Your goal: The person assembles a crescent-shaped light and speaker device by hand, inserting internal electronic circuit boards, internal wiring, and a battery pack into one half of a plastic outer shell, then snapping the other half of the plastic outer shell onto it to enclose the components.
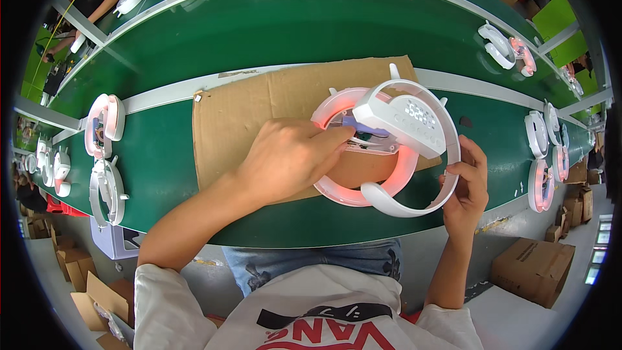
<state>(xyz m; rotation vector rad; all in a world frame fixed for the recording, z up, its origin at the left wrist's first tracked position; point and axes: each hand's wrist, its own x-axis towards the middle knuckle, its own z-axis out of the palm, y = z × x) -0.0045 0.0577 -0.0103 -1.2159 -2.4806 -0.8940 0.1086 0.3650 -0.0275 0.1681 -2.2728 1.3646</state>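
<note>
My right hand (468,185) grips the rim of a white ring-shaped clock cover (433,202) with a lit digital display, tilted above the other half. That other half is a ring-shaped base (330,189) glowing pinkish red, lying on a cardboard sheet (233,116). An inner compartment of the base shows, with a purple-blue part (364,126) and some wiring. My left hand (285,159) reaches into this compartment, its fingers closed and the tips against the purple-blue part. Whatever is between those fingertips is hidden.
Similar ring clocks stand on the green bench (175,201) at the left (105,126) and right (541,185). More lie on the raised green shelf (291,19) beyond. Cardboard boxes (532,269) sit on the floor. Another person's arm (107,5) shows at the far left.
</note>
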